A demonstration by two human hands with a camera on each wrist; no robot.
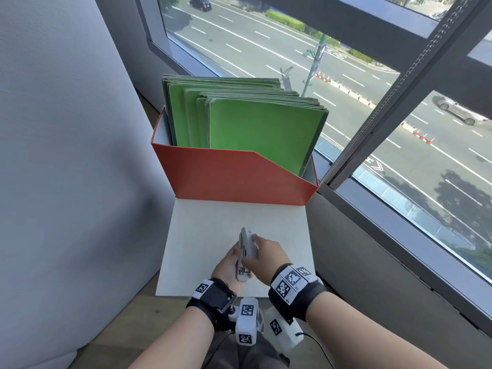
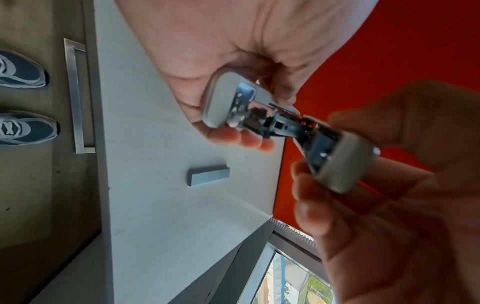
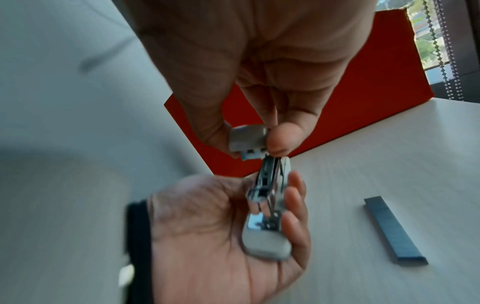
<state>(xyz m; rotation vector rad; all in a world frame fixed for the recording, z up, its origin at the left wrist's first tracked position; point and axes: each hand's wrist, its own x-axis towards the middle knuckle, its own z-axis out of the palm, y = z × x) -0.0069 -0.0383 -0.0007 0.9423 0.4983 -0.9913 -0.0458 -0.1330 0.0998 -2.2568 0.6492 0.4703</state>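
A small grey stapler is held between both hands above the white table. My left hand cradles its rounded rear end, with the fingers curled under it. My right hand pinches the front of the grey top cover between thumb and fingers. The cover is swung away from the base, so the metal magazine lies bare. A strip of staples lies flat on the table beside the hands; the head view does not show it.
A red file box full of green folders stands at the table's far edge. A grey padded panel rises on the left and a window runs along the right. Below the table are a drawer handle and shoes.
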